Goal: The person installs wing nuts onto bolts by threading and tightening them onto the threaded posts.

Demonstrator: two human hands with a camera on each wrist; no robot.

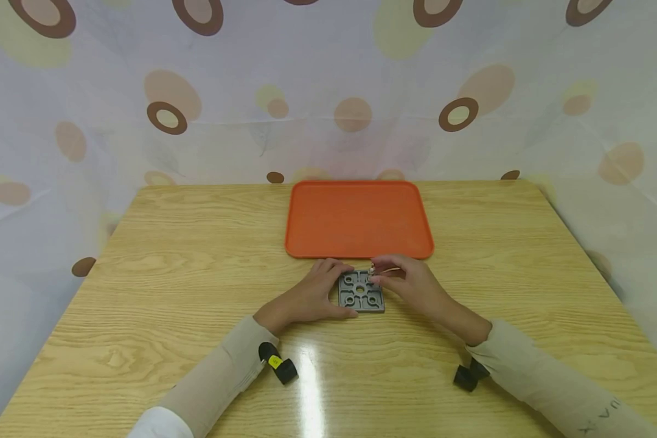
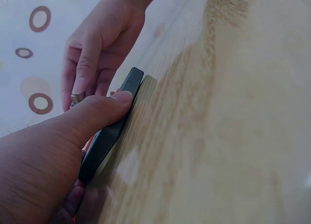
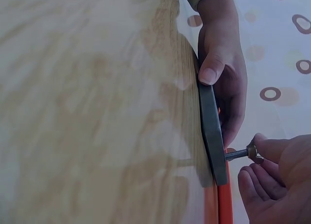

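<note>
A square grey metal plate (image 1: pixel 361 298) with round holes and raised ribs lies flat on the table. My left hand (image 1: pixel 311 295) grips it from the left, thumb on the near edge and fingers at the far edge. At the plate's far right corner a silver wing screw (image 3: pixel 238 154) stands upright, its threaded shank meeting the plate's top face. My right hand (image 1: pixel 416 287) pinches the screw's winged head, thumb and forefinger close around it. In the left wrist view the plate (image 2: pixel 108 137) shows edge-on under the left thumb, and the screw is mostly hidden.
An orange tray (image 1: pixel 358 220) lies just beyond the plate at the back of the wooden table (image 1: pixel 197 243). Behind the table hangs a pale curtain (image 1: pixel 306 73) with brown and peach circles. Both forearms wear sleeves with black wrist mounts.
</note>
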